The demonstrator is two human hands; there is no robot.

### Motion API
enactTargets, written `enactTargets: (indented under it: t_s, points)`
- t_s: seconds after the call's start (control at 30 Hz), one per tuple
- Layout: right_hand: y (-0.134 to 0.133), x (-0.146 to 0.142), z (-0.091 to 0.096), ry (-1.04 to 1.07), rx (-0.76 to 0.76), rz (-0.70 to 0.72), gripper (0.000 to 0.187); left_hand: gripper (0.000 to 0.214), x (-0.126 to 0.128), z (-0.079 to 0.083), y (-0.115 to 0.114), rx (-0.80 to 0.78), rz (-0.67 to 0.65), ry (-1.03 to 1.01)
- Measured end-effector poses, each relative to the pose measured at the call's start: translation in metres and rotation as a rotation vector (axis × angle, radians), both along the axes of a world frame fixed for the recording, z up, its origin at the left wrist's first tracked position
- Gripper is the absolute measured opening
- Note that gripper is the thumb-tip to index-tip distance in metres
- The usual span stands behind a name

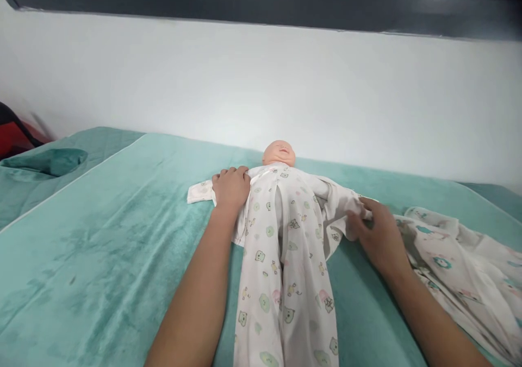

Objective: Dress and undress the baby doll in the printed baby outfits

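Note:
A baby doll lies on its back, its head (279,153) toward the wall. Over its body is a white baby romper (267,258) printed with green bears, its two legs stretching down toward me. My left hand (231,186) is on the sleeve by the shoulder at left, fingers bent over the cloth and fingertips partly hidden. The cuff (199,192) of that sleeve sticks out beyond it. At right, my right hand (373,223) has thumb and fingers around the end of the other sleeve (340,201), slightly blurred. No doll hands or feet show.
A green plush cover (122,236) lies beneath the doll. To the right is a crumpled white printed baby garment or cloth (460,263). A white wall (244,84) rises behind, with a dark ledge (244,0) above. Something red and black (14,133) stands far left.

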State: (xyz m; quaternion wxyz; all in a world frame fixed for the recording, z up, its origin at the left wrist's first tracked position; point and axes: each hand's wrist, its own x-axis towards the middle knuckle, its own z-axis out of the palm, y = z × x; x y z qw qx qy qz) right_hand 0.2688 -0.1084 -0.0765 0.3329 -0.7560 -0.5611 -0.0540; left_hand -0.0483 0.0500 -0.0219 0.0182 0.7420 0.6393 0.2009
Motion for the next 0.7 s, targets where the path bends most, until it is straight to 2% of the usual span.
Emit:
enactTargets:
  t_s: [0.1, 0.2, 0.27, 0.33, 0.4, 0.43, 0.5, 0.57, 0.6, 0.7]
  points:
    - [0.006, -0.016, -0.001, 0.072, -0.028, -0.023, 0.067, 0.043, 0.001, -0.001, -0.001, 0.012, -0.001, -0.001]
    - [0.004, -0.009, -0.002, 0.193, -0.04, 0.007, 0.063, 0.042, 0.002, -0.002, -0.001, 0.015, 0.002, 0.0]
    - [0.0, 0.001, -0.002, 0.173, -0.046, -0.009, 0.059, 0.042, 0.002, -0.002, 0.0, 0.014, 0.001, 0.004]
    - [-0.005, 0.01, 0.0, 0.109, -0.035, -0.094, 0.053, 0.042, 0.002, -0.002, 0.0, 0.019, 0.0, 0.007]
    - [-0.009, 0.011, 0.004, 0.045, 0.043, -0.135, 0.045, 0.042, 0.002, -0.003, 0.0, 0.026, -0.001, 0.009]
    - [-0.01, 0.007, 0.006, 0.021, 0.099, -0.085, 0.04, 0.042, 0.001, -0.003, 0.0, 0.029, 0.0, 0.009]
    - [-0.011, -0.006, 0.012, -0.017, 0.166, 0.146, 0.031, 0.042, 0.001, -0.003, 0.0, 0.03, 0.0, 0.011]
    - [-0.011, -0.023, 0.018, -0.053, 0.109, 0.399, 0.021, 0.042, 0.001, -0.003, 0.001, 0.025, 0.001, 0.013]
    - [-0.011, -0.031, 0.021, -0.071, 0.046, 0.48, 0.018, 0.042, 0.002, -0.003, 0.001, 0.023, 0.002, 0.015]
    - [-0.012, -0.042, 0.026, -0.099, -0.082, 0.55, 0.036, 0.043, 0.002, -0.002, 0.0, 0.021, 0.006, 0.018]
